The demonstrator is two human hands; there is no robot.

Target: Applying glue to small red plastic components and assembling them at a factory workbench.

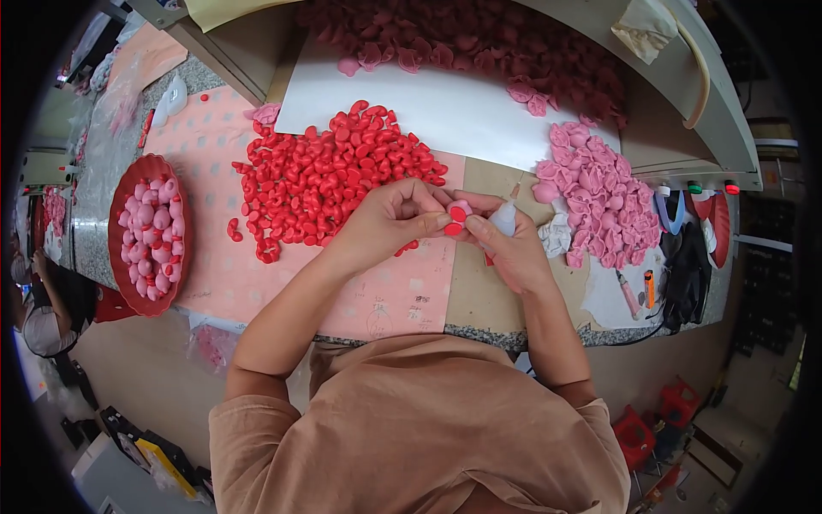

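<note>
At the middle of the bench (199, 77), a little in from its front edge, you are holding a small pink-and-red piece (459, 211) between your two hands. Your left hand (385, 218) is pinching it between thumb and fingertips; your right hand (512, 250) is bringing its thumb up against the other side while cradling a squeeze bottle (503, 220), thin tip pointing toward the far edge. Whether the right fingertips are gripping or merely touching the piece, you cannot tell from here. Progress, by judgement: this piece is looking partway along, with pink and red parts together in your fingers. Near the left edge, a red basket (116, 236) is holding many pink balls (154, 224) with red bits among them, probably the finished share. Much is apparently remaining: a broad heap of red parts (338, 171) is lying left of centre, a pile of ruffled pink parts (604, 193) is sitting toward the right edge, and more pink stock (411, 56) is filling the shaded shelf at the far edge. Appearance: the piece is showing two smooth, rounded red faces, one below the other, with pale pink peeking out above; its underside is staying hidden.
</note>
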